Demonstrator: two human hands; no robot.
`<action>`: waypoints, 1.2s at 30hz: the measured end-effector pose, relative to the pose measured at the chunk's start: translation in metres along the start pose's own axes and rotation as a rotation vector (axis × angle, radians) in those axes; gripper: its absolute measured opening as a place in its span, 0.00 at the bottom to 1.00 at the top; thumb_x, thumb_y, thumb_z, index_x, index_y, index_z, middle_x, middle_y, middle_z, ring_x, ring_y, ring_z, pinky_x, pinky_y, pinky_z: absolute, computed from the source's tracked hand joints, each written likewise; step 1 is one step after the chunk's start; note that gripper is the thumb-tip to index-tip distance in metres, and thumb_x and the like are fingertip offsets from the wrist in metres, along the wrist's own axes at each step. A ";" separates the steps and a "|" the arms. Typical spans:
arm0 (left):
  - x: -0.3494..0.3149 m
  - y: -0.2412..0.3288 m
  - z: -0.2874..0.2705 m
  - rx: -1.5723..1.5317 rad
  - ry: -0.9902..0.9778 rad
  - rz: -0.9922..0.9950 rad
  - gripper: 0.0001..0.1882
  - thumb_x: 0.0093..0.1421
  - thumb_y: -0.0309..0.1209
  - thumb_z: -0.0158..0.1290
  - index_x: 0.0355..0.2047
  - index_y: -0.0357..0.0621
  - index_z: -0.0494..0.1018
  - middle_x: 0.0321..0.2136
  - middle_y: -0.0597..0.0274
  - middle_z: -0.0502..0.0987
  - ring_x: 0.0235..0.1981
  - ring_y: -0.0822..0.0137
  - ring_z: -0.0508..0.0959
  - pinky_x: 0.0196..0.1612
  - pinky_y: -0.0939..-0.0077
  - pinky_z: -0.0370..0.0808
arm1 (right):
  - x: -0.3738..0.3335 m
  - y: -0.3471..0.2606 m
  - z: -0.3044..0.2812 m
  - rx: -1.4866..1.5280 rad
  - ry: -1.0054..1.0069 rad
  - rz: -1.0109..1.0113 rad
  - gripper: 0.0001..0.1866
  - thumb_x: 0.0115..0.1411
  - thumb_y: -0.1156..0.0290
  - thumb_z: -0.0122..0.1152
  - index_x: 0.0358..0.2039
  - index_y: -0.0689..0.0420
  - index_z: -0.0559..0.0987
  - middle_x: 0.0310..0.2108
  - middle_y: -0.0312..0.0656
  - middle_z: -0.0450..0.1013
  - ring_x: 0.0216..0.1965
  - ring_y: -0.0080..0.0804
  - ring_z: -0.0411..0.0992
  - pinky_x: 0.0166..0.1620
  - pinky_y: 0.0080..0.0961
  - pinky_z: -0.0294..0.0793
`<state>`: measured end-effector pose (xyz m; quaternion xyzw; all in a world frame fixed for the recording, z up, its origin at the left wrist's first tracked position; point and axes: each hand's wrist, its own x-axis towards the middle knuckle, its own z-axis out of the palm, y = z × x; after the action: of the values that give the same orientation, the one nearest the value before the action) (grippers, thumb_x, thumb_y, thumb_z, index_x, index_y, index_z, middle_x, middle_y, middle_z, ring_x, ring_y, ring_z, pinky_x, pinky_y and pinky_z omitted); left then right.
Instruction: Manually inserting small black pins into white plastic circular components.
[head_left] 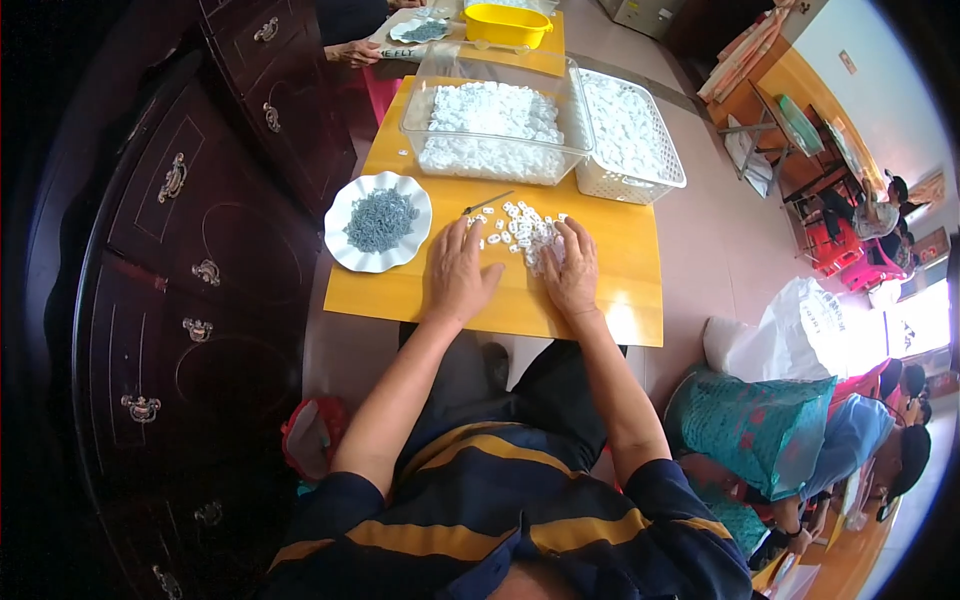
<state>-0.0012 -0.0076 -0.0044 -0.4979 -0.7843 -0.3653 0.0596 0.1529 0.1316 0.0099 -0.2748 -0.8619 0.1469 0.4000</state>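
My left hand lies on the wooden table, fingers stretched forward and thumb apart, holding nothing that I can see. Its fingertips reach the left edge of a loose pile of small white oval plastic pieces with holes. My right hand rests at the pile's right side, its fingers spread over and touching some pieces; part of the pile is hidden beneath it. Just beyond the left fingertips lies a thin dark tool, too small to identify. A white scalloped plate holding small grey parts sits left of my left hand.
At the table's far side stands a clear plastic bin of white pieces, beside a white perforated basket of more. Another person's hand and a yellow tub are beyond. Dark drawers flank the left; sacks stand right.
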 end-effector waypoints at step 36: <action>-0.001 -0.002 0.001 0.049 0.017 0.030 0.36 0.57 0.36 0.64 0.64 0.40 0.67 0.62 0.44 0.71 0.64 0.44 0.69 0.67 0.53 0.65 | 0.025 0.037 0.018 -0.049 -0.070 0.108 0.21 0.72 0.66 0.52 0.61 0.63 0.72 0.60 0.61 0.70 0.63 0.60 0.67 0.66 0.46 0.66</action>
<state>-0.0026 -0.0081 -0.0066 -0.5048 -0.7851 -0.3491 0.0837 0.1390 0.1758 -0.0046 -0.3251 -0.8626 0.1567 0.3545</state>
